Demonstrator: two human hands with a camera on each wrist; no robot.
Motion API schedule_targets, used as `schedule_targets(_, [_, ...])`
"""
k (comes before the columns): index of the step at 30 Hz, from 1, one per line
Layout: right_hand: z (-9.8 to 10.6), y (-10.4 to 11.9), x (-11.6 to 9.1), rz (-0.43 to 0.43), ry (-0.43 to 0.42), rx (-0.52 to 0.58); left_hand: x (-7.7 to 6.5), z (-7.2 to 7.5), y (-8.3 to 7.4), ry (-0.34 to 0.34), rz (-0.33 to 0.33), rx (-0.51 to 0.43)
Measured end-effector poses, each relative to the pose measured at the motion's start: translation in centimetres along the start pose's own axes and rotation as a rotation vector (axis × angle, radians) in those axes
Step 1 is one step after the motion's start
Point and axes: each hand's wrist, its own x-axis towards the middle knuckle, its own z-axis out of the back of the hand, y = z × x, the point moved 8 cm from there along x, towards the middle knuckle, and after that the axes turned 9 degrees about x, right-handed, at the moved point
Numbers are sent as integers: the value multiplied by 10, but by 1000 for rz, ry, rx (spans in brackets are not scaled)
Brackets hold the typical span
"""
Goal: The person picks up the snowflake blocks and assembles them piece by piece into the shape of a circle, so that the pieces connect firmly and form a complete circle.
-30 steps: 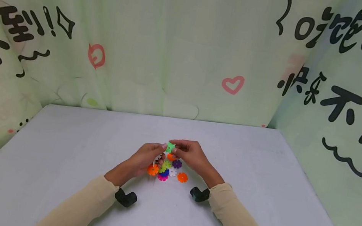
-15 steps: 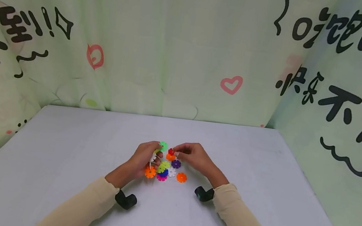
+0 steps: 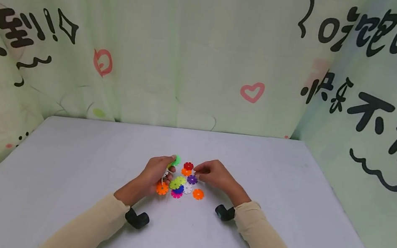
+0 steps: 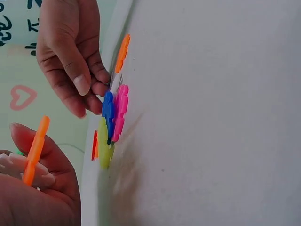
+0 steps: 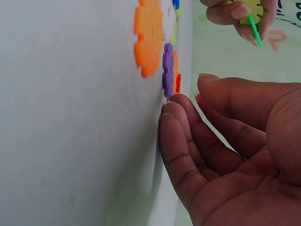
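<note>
My left hand [image 3: 153,172] holds a joined string of plastic snowflake discs, notched at their rims. Its green disc [image 3: 177,160] pokes out past the fingertips, and an orange disc [image 3: 162,188] hangs at the lower end. A yellow disc [image 5: 252,10] shows between the fingers in the right wrist view; a white disc [image 4: 19,165] is partly hidden in the palm. My right hand [image 3: 215,176] has nothing in its grasp, its fingers loosely bent beside the purple disc [image 3: 192,179]. Just beyond that lies a red disc [image 3: 188,166] overlapping an orange one [image 3: 186,172].
Between the hands, loose discs lie on the white table [image 3: 104,140]: yellow-green [image 3: 177,183], blue [image 3: 178,189], pink [image 3: 176,195] and white [image 3: 188,188]. Another orange disc [image 3: 198,194] sits apart at the right. A printed curtain [image 3: 208,57] encloses the table's back and sides.
My left hand has drawn left with the disc string. The right hand left the green disc, touched the red disc, then moved off it toward the purple one.
</note>
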Motion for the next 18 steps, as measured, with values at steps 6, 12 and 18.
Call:
schedule_targets(6, [-9,2,2,-8,31,-43,-2,1,0,18,8,-17])
schedule_targets(12, [-15,0,5,-10,36,-116,-3,3,1,17,13,-32])
schedule_targets(18, [-19,1,5,-22,52,-149,-2,4,2,36,13,-29])
